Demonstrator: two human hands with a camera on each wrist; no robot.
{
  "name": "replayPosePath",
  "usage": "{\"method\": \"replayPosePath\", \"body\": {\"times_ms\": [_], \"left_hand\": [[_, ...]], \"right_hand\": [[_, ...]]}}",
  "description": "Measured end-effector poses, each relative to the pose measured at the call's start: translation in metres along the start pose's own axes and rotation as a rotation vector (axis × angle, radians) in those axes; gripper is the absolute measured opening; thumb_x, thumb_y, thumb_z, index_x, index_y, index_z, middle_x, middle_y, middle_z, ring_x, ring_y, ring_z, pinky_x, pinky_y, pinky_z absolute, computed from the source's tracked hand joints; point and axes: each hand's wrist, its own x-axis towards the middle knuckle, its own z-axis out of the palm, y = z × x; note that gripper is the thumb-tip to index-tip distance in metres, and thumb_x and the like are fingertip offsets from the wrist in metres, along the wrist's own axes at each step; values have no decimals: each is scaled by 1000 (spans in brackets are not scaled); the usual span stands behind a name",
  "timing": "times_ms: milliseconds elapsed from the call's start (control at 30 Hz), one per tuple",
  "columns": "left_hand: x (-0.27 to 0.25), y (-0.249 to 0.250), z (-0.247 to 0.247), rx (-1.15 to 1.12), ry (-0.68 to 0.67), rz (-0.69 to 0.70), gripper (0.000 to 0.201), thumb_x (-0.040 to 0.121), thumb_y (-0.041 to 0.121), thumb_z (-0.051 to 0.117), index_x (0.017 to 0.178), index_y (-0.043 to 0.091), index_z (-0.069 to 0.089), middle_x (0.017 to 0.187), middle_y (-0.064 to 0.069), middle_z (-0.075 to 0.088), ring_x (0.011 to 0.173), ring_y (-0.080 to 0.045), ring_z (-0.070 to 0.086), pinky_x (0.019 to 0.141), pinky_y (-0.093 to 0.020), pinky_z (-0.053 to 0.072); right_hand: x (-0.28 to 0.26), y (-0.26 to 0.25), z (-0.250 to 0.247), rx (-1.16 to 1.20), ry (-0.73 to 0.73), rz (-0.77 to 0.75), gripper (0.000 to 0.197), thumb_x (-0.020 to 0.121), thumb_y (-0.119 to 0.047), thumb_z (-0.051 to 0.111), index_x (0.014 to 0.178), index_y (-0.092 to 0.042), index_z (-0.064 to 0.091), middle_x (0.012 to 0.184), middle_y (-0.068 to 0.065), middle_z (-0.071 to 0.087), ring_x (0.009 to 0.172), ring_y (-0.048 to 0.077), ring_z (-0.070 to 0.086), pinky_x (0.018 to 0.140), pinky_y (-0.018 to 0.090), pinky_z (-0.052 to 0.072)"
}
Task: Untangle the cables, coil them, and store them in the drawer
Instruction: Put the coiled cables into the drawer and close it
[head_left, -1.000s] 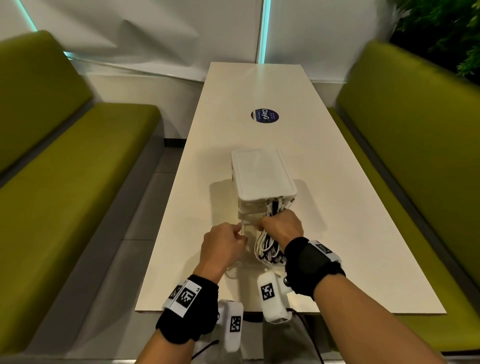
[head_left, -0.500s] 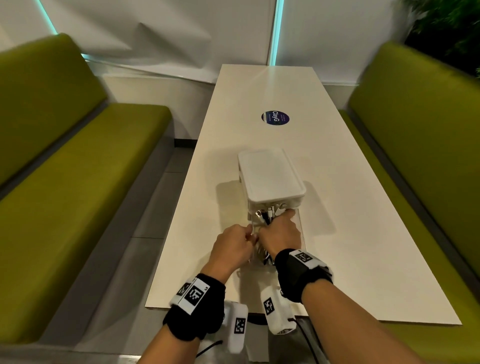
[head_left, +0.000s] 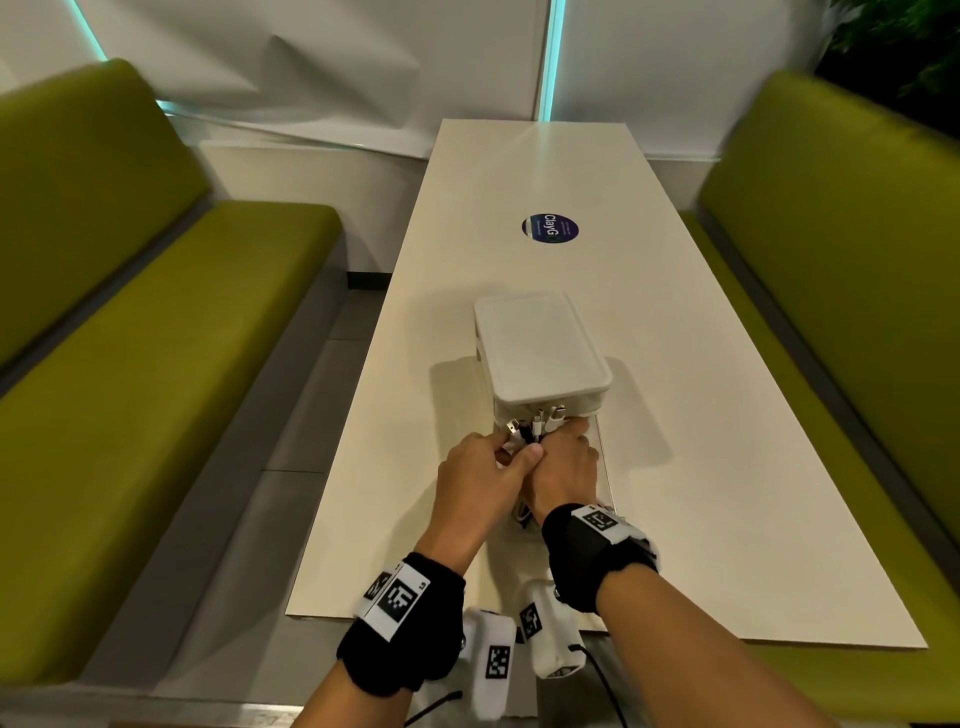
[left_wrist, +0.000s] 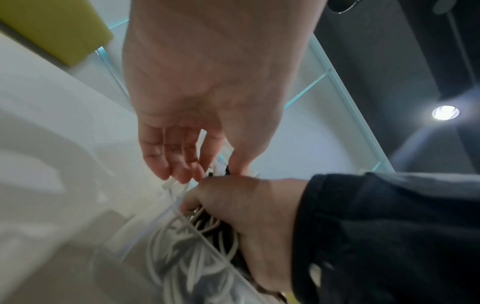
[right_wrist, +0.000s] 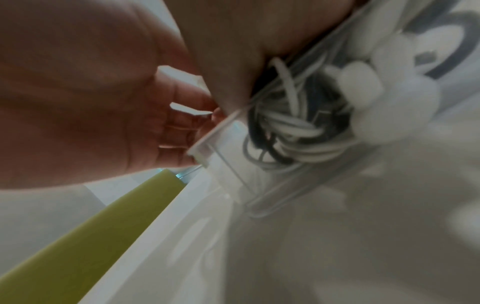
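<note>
A white drawer box (head_left: 540, 353) stands mid-table, its clear drawer (head_left: 605, 470) pulled out toward me. A bundle of white and black cables (left_wrist: 197, 242) lies inside the drawer (right_wrist: 228, 164), and the plug ends (head_left: 537, 423) stick up at the box front. My right hand (head_left: 566, 441) lies over the bundle, with its fingers (left_wrist: 193, 202) curled down onto the cables (right_wrist: 293, 127). Beside it, my left hand (head_left: 511, 452) pinches cable ends (left_wrist: 218, 165) between thumb and forefinger at the drawer's left front. The hands hide most of the drawer's inside in the head view.
The long white table (head_left: 727, 415) carries a round dark sticker (head_left: 550, 229) beyond the box. Green benches (head_left: 130, 364) flank it on both sides, and a white wall closes the far end. The table's near edge is just behind my wrists.
Both hands have moved forward to the box front. The cable bundle, held above the drawer a second ago, now sits down in it under my right hand.
</note>
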Motion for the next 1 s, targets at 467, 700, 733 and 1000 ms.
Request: {"method": "replayPosePath", "body": {"times_ms": [467, 700, 733, 1000], "left_hand": [[-31, 8, 10, -106, -142, 99, 61, 81, 15, 54, 139, 28, 42, 117, 0, 67, 106, -22, 65, 87, -40, 53], [-14, 24, 35, 133, 2, 104, 59, 73, 11, 71, 123, 10, 39, 104, -10, 66, 89, -33, 66, 75, -39, 55], [-10, 24, 35, 146, -9, 104, 59, 72, 11, 72, 121, 9, 39, 103, -10, 67, 90, -33, 66, 75, -37, 54], [-3, 26, 33, 168, -32, 107, 67, 78, 9, 67, 135, 6, 31, 102, -11, 67, 93, -32, 65, 70, -30, 44]], "right_hand": [[19, 6, -14, 326, -102, 61, 68, 80, -27, 69, 130, -1, 30, 104, 10, 60, 103, 33, 61, 78, 32, 44], [28, 14, -10, 581, -189, 62, 95, 55, -50, 76, 129, -10, 32, 109, 7, 63, 103, 29, 63, 95, 46, 51], [35, 19, -4, 589, -202, 61, 100, 49, -56, 72, 129, -14, 32, 111, 9, 63, 104, 30, 63, 95, 47, 51], [48, 29, -15, 539, -417, 19, 68, 68, -37, 71, 130, -16, 50, 111, 8, 69, 99, 23, 66, 87, 39, 55]]}}
